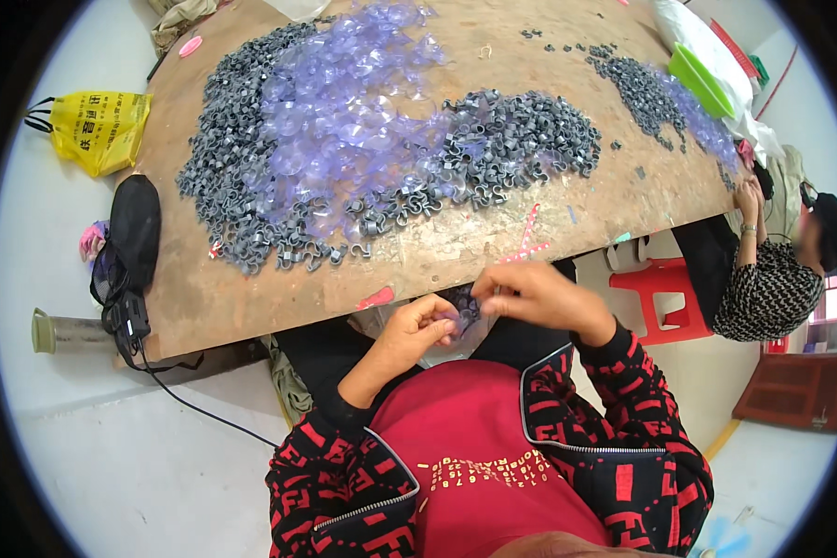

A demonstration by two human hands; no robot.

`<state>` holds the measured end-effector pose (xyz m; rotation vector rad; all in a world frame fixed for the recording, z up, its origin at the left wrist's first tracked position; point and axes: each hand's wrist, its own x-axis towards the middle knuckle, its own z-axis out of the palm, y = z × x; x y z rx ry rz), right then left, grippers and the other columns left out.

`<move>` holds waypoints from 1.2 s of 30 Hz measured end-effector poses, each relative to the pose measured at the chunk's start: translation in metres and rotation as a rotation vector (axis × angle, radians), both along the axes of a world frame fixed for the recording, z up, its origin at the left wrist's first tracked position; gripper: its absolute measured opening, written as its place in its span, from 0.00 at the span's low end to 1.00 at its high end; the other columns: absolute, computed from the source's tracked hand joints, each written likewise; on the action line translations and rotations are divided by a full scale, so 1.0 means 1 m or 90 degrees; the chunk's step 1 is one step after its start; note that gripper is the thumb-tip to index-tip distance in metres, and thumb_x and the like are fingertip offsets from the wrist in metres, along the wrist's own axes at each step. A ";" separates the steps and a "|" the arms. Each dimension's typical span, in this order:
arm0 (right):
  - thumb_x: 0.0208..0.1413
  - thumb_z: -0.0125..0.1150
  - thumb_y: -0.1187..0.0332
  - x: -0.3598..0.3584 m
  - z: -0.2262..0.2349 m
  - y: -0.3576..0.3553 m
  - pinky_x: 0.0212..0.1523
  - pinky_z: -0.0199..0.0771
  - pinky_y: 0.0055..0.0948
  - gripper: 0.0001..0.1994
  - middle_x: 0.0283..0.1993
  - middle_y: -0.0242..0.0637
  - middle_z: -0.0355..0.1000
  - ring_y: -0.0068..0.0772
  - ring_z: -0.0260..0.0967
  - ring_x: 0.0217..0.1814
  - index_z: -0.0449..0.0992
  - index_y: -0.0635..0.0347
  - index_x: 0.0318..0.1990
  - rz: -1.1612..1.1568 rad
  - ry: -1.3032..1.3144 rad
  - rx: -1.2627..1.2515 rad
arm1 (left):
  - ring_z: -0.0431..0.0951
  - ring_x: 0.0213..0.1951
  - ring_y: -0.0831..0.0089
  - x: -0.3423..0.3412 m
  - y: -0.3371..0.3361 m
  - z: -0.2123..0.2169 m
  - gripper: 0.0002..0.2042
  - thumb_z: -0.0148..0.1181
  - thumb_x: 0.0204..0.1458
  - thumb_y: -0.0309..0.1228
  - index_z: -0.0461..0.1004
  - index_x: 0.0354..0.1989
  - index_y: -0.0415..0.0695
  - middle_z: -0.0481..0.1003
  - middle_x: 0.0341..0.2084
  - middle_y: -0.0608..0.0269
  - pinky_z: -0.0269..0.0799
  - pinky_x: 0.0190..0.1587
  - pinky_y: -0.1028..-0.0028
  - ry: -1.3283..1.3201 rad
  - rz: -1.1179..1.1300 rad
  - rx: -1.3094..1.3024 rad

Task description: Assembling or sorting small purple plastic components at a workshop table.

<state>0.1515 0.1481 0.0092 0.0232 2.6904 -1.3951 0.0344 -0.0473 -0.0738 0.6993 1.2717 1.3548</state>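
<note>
At the table's near edge, my left hand (415, 332) is closed, thumb and fingertips pinching a small translucent purple plastic piece (449, 317). Just to its right, my right hand (541, 294) has its fingers curled in toward the thumb, and whatever it may hold is too small to make out. Below and between the hands, a clear plastic bag (434, 353) lies at my lap, with dark small pieces (467, 303) showing in it. Beyond my hands, a large heap of grey plastic clips (242, 158) surrounds a pile of translucent purple pieces (344, 102) on the wooden table (335, 312).
Another person (772, 270) sits at the table's right side, near a second grey pile (637, 93) and a green basin (700, 82). A red stool (660, 298) stands between us. A yellow bag (100, 130) and a black pouch (137, 232) are at the left edge.
</note>
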 end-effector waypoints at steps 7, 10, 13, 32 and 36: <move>0.47 0.60 0.71 -0.038 -0.017 0.055 0.33 0.68 0.29 0.10 0.33 0.39 0.67 0.35 0.68 0.33 0.73 0.58 0.39 -0.305 0.234 0.297 | 0.77 0.32 0.66 0.011 -0.001 -0.029 0.13 0.54 0.49 0.27 0.70 0.44 0.38 0.75 0.32 0.52 0.70 0.36 0.71 0.584 -0.023 0.016; 0.45 0.60 0.72 -0.043 -0.033 0.066 0.32 0.67 0.29 0.10 0.33 0.38 0.65 0.39 0.67 0.32 0.73 0.57 0.38 -0.269 0.270 0.374 | 0.76 0.36 0.64 -0.001 -0.001 0.017 0.13 0.55 0.48 0.29 0.72 0.43 0.38 0.75 0.36 0.51 0.70 0.39 0.71 0.528 -0.110 0.021; 0.44 0.60 0.73 -0.044 -0.041 0.067 0.32 0.67 0.30 0.10 0.33 0.38 0.66 0.41 0.67 0.32 0.74 0.57 0.37 -0.223 0.320 0.417 | 0.76 0.35 0.62 -0.030 0.004 0.053 0.12 0.55 0.48 0.30 0.73 0.39 0.38 0.75 0.34 0.53 0.69 0.39 0.71 0.547 0.010 0.020; 0.48 0.55 0.75 -0.043 -0.036 0.073 0.29 0.65 0.34 0.10 0.28 0.41 0.63 0.41 0.65 0.29 0.72 0.57 0.40 -0.290 0.298 0.385 | 0.72 0.35 0.68 -0.143 0.035 0.047 0.20 0.56 0.39 0.25 0.69 0.45 0.51 0.72 0.30 0.66 0.61 0.38 0.65 1.128 0.422 -0.242; 0.49 0.52 0.76 -0.043 -0.039 0.079 0.28 0.63 0.31 0.10 0.26 0.40 0.61 0.38 0.64 0.26 0.73 0.58 0.40 -0.283 0.329 0.360 | 0.71 0.34 0.69 -0.147 0.034 0.051 0.15 0.56 0.43 0.27 0.71 0.42 0.50 0.72 0.28 0.68 0.60 0.39 0.66 1.105 0.494 -0.117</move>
